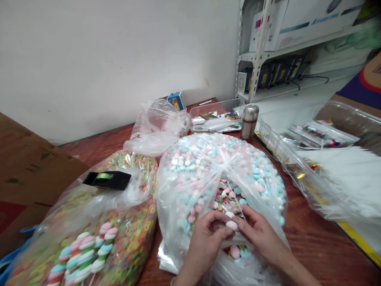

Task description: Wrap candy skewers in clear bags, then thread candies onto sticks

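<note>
My left hand (205, 236) and my right hand (258, 230) meet over an opened clear plastic bag (184, 190) full of pink, blue and white pastel candies. Between my fingertips is a pale pink candy (231, 225), with a white candy (229, 214) just behind it. A thin white stick (239, 204) rises from the fingers of my right hand; whether it pierces the candies is hidden. Both hands are closed in a pinch. At the left, several finished-looking candy skewers (86, 254) in stacked pastel colours lie on a bag of small ring-shaped candies (137, 238).
A black tape dispenser (107, 180) rests on the ring-candy bag. Behind stand a crumpled plastic bag (157, 123), a clear tray (217, 125) and a metal-topped shaker (249, 122). At right, a large clear bin (279, 159) holds white sticks or paper. A cardboard box (32, 174) borders the left.
</note>
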A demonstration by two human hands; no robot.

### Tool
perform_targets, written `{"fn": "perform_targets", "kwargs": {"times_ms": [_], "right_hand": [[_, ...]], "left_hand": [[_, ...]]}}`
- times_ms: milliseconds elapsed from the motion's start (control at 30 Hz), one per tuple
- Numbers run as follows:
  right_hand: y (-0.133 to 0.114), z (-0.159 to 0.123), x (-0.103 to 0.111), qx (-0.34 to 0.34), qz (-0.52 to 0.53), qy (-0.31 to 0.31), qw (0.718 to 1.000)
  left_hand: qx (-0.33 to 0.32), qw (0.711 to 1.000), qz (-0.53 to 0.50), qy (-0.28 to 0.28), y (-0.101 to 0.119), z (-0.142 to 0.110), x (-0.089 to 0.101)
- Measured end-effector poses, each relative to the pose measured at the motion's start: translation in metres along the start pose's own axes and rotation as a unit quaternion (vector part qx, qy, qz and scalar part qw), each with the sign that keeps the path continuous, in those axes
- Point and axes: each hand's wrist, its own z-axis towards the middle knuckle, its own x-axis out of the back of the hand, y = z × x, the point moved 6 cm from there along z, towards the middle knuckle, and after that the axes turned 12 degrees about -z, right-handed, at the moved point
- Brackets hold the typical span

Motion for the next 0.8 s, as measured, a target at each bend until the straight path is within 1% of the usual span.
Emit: {"fn": "perform_targets", "kwargs": {"times_ms": [133,233,333,400,467,533,600,633,700,800], "right_hand": [[-0.001,-0.001,0.002,0.004,-0.026,-0.006,1.000],[0.003,-0.002,0.004,-0.008,-0.054,-0.009,0.998],[0.007,-0.004,0.004,-0.027,-0.050,-0.010,0.998],[0.010,-0.004,0.003,-0.040,-0.026,-0.013,0.999],[0.014,-0.003,0.001,-0.051,0.007,-0.012,0.999],[0.020,-0.002,-0.001,-0.064,0.044,-0.003,0.997],[0.024,-0.001,-0.003,-0.075,0.069,0.006,0.995],[0.026,-0.001,-0.004,-0.081,0.074,0.008,0.994],[0.026,-0.001,-0.005,-0.089,0.067,0.009,0.994],[0.019,-0.004,-0.005,-0.090,0.012,0.005,0.996]], "left_hand": [[0.000,1.000,-0.006,0.020,-0.002,0.003,0.004],[-0.008,0.999,-0.010,0.033,-0.005,0.004,0.005],[-0.010,0.998,-0.010,0.069,-0.009,0.006,0.009],[-0.014,0.995,0.012,0.097,-0.011,0.007,0.014],[-0.034,0.994,0.048,0.091,-0.010,0.008,0.014],[-0.067,0.993,0.065,0.066,-0.010,0.008,0.012],[-0.092,0.993,0.056,0.049,-0.012,0.008,0.009],[-0.096,0.993,0.045,0.051,-0.013,0.008,0.009],[-0.086,0.995,0.019,0.056,-0.017,0.007,0.009],[-0.054,0.996,-0.030,0.066,-0.023,0.008,0.008]]}}
